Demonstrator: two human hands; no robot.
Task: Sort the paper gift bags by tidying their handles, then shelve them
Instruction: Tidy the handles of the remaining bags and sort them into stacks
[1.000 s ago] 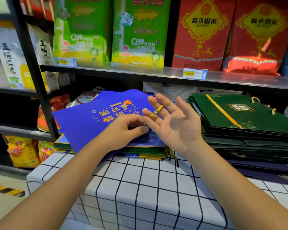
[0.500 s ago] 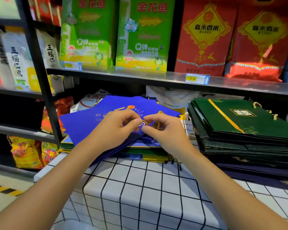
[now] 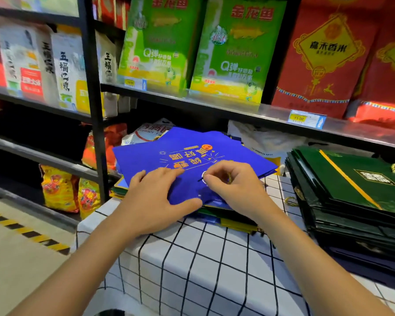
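Blue gift bag [image 3: 187, 156] lies flat atop a stack on the checked tablecloth [image 3: 192, 258]; left hand [image 3: 151, 201] presses it, fingers straight; right hand [image 3: 233, 185] pinches its gold cord handle [image 3: 229, 177]

A low grey metal shelf [image 3: 249, 110] overhangs the flat blue paper gift bags [image 3: 169, 153]; a dark green bag stack [image 3: 351, 190] walls the right, leaving the checked tablecloth [image 3: 203, 258] in front open.

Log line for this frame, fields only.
left hand: flat on blue gift bag | right hand: pinching at its handle hole | green bags: stacked right
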